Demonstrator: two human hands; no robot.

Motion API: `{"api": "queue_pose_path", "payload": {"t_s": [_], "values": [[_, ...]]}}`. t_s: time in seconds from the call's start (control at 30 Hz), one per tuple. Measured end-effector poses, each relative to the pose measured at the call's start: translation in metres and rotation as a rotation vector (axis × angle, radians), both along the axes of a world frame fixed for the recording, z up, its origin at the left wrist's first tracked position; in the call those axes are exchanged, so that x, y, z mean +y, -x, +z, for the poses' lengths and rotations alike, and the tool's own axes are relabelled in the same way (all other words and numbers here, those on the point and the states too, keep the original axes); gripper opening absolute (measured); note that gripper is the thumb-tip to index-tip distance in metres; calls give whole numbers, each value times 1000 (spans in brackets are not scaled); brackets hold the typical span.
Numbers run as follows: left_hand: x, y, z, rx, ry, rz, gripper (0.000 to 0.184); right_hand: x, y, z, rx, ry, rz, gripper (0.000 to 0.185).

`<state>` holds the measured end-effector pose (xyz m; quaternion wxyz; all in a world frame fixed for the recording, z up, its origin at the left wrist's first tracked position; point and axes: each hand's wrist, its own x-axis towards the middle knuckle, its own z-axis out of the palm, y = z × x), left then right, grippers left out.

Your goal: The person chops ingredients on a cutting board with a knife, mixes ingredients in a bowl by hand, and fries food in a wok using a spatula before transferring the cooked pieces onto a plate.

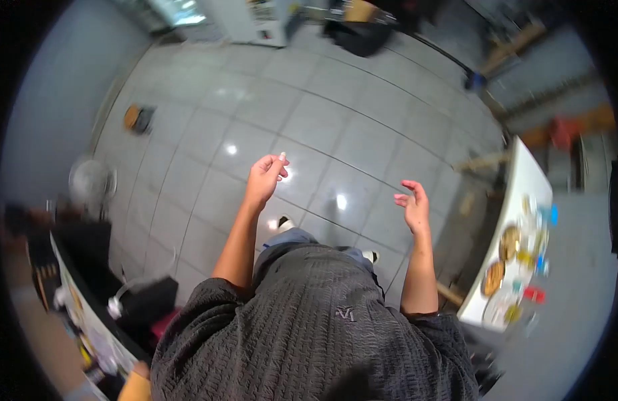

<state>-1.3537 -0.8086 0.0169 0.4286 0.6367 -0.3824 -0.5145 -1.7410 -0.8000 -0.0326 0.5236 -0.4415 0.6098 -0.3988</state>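
Note:
My left hand [266,179] is raised over the tiled floor in front of me. Its fingers are closed in a pinch, and a small whitish bit [282,156] shows at the fingertips, too small to name. To the right, my right hand [415,206] hangs in the air with fingers apart and slightly curled, holding nothing. Neither hand touches a surface. Below them are my dark textured shirt [316,321] and my shoes [285,224].
A white table [523,180] on the right bears plates of food [494,277] and several small containers. A cluttered desk stands at lower left, near a fan [93,180]. A small stool-like thing [140,119] sits by the left wall. A white cabinet [249,23] stands ahead.

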Motion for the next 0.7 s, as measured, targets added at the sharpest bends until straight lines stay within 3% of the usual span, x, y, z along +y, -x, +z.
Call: {"api": "queue_pose_path", "payload": {"t_s": [0.17, 0.3, 0.6, 0.7], "values": [[56, -224, 13, -52, 58, 526, 28, -86, -234, 4, -96, 41, 276, 44], [108, -343, 30, -92, 82, 859, 26, -127, -388, 7, -91, 107, 609, 42], [169, -458, 7, 1, 72, 1386, 21, -208, -673, -44, -55, 139, 1074, 38], [161, -494, 12, -18, 85, 1553, 19, -236, -772, -28, -106, 73, 1224, 34]]}}
